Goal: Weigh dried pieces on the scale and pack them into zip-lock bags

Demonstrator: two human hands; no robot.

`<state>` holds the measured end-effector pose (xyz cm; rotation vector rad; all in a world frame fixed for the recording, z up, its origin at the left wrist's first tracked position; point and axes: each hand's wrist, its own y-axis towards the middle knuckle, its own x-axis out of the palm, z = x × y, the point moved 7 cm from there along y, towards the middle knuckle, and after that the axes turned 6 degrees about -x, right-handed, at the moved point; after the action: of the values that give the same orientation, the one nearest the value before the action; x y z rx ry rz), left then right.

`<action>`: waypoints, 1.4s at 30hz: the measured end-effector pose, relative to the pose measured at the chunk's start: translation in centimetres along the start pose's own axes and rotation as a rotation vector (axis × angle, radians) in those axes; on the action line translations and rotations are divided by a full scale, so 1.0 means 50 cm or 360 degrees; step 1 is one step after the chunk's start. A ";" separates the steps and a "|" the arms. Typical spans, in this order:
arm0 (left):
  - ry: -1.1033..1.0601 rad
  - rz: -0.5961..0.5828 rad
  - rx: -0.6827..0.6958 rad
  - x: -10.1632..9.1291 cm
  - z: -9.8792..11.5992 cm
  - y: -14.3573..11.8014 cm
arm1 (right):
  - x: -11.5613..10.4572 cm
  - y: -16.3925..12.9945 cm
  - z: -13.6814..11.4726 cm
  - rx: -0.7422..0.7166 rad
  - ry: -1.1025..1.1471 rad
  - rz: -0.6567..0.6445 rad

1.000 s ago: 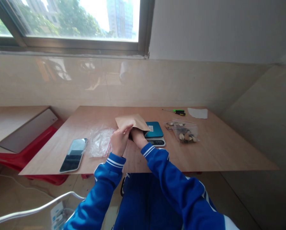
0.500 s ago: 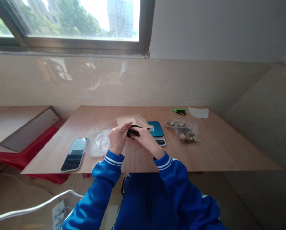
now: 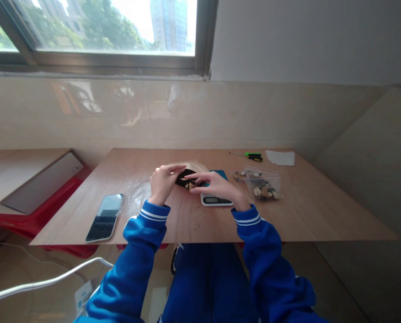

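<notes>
A brown paper bag [image 3: 198,166] lies with its dark-lined mouth facing me, and some pale pieces show inside. My left hand [image 3: 163,183] pinches the left edge of the bag's mouth. At the right side of the opening is my right hand [image 3: 221,186], its fingers stretched out and the thumb apart from them. Nothing shows clearly held between them. Beneath and behind my right hand sits a kitchen scale [image 3: 216,201], white with a blue top and a dark display; the hand hides part of it.
Left of the bag are crumpled clear plastic [image 3: 136,197] and a phone [image 3: 105,218]. To the right stand clear zip bags [image 3: 263,190] with shell-like pieces. A green-and-black screwdriver [image 3: 253,156] and white paper [image 3: 280,158] lie at the table's [image 3: 308,215] back.
My right hand has drawn back to the right and its fingers have spread. The bag's mouth shows wider, and more of the scale's front is visible. My left hand stays at the bag's edge.
</notes>
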<state>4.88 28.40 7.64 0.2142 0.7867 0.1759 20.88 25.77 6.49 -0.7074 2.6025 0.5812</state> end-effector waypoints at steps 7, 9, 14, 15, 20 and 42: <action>0.0146 0.0034 -0.0064 -0.013 0.026 0.041 | -0.044 0.011 0.010 -0.0014 0.0539 0.0060; 0.0205 0.0065 -0.0108 -0.018 0.026 0.056 | -0.064 0.010 0.019 -0.0047 0.0715 0.0145; 0.0226 0.0182 -0.0166 -0.031 0.011 0.091 | -0.125 -0.037 0.067 -0.0082 0.0925 0.0472; 0.0218 0.0201 -0.0157 -0.033 0.008 0.095 | -0.134 -0.051 0.085 -0.0052 0.0925 0.0524; 0.0196 0.0310 -0.0109 -0.035 0.000 0.096 | -0.141 -0.107 0.210 0.0260 0.0711 0.0663; 0.0140 0.0265 -0.0079 -0.031 -0.004 0.074 | -0.080 -0.101 0.244 0.0310 -0.1210 0.0316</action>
<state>3.39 31.65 9.49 0.2260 0.8510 0.3638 29.84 29.20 -3.40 -0.1137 1.9764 0.5126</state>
